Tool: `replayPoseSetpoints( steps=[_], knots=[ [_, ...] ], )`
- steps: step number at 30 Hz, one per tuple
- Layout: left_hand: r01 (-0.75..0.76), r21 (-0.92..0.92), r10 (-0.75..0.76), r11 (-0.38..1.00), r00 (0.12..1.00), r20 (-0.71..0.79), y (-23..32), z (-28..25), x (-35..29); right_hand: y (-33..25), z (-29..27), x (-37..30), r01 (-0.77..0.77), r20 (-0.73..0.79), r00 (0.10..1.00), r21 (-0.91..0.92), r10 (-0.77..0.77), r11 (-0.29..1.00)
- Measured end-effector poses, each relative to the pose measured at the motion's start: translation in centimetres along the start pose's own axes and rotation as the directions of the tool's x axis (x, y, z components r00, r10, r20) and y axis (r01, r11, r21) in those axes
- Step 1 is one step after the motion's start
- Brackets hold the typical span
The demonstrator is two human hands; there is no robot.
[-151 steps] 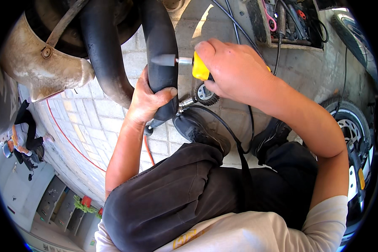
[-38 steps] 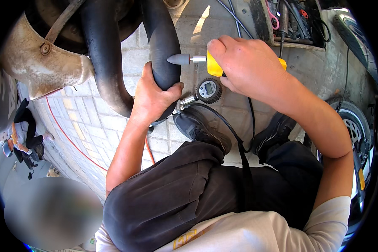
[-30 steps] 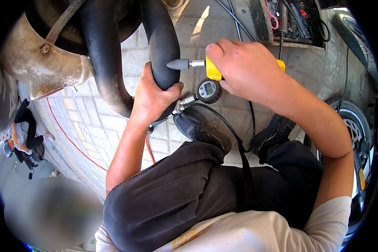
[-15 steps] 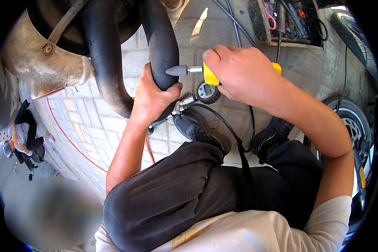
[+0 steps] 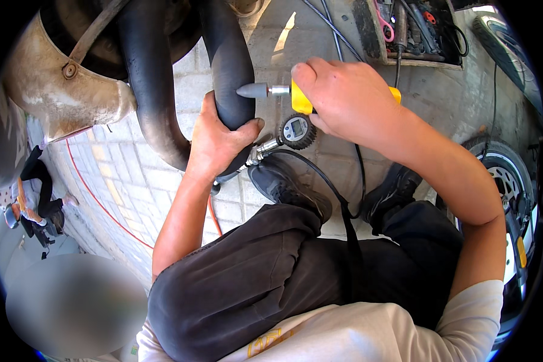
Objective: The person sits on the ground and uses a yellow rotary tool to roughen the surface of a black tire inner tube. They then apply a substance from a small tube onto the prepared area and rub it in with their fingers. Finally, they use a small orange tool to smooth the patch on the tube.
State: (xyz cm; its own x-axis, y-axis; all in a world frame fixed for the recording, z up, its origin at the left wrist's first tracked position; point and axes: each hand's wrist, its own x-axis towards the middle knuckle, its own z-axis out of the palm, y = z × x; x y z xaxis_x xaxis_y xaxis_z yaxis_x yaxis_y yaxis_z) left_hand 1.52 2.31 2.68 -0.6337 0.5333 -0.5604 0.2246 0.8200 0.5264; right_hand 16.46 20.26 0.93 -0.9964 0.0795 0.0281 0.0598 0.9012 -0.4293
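Note:
A black rubber inner tube hangs in a loop from the wheel at the upper left. My left hand is wrapped round its near right side, thumb and fingers on either flank. In my right hand is a yellow die grinder, mostly covered by my fingers. A grey cone-shaped grinding bit sticks out of its metal collet toward the left. The bit's tip is at the tube's right edge, just above my left thumb; whether it touches, I cannot tell.
A round digital tyre gauge with a black hose lies below the tools, by my shoe. A wooden toolbox stands at the upper right. Wheels stand along the right. A dirty fender and red hose are left.
My right hand and the grinder have shifted slightly up and left. The tube's upper part has moved a little left, while my left hand keeps its hold.

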Motion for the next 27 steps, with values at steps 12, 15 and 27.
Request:
replayPoseSetpoints(
  steps=[12,15,27],
  knots=[
    [-0.060,-0.105,0.063,0.993,0.998,0.029,-0.3,0.3,0.5,0.3,-0.8,-0.8,-0.146,0.220,0.971,0.263,0.088,0.954],
    [-0.024,-0.045,0.025,0.999,1.000,0.009,-0.3,0.6,0.7,1.1,-1.6,-1.2,-0.277,0.209,0.956,0.414,0.206,0.867],
    [-0.105,0.129,0.128,0.986,0.974,-0.186,-1.6,2.3,1.2,10.6,-10.2,-8.2,-0.690,0.373,0.719,0.285,0.586,0.665]
  ],
)
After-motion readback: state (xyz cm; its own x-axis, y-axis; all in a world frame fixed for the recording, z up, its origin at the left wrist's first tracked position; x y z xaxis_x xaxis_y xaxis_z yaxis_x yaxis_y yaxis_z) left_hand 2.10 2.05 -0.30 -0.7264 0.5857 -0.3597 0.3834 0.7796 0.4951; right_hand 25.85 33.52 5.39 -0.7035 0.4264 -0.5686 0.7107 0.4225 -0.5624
